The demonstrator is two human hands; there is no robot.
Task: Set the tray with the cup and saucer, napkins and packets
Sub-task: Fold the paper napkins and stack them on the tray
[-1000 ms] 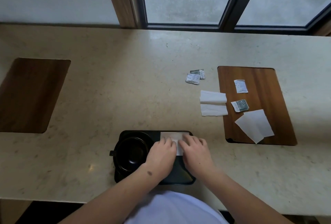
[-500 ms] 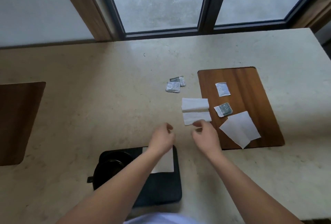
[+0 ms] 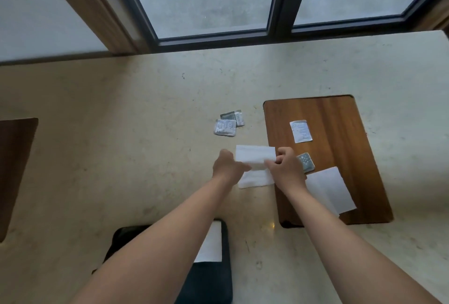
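Head: packets [image 3: 228, 124] — wooden mat [image 3: 340, 138] (right), forearms hiding tray [image 3: 223, 279]

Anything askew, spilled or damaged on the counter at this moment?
Nothing spilled or damaged. The packets lie in a loose overlapping pile, and the unfolded napkin sits crooked on the wooden inlay. Both read as supplies waiting to go on the tray.

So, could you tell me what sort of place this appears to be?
Probably a café or hotel service counter: a long stone countertop with inset wooden panels runs under a large window, with napkins and packets laid out.
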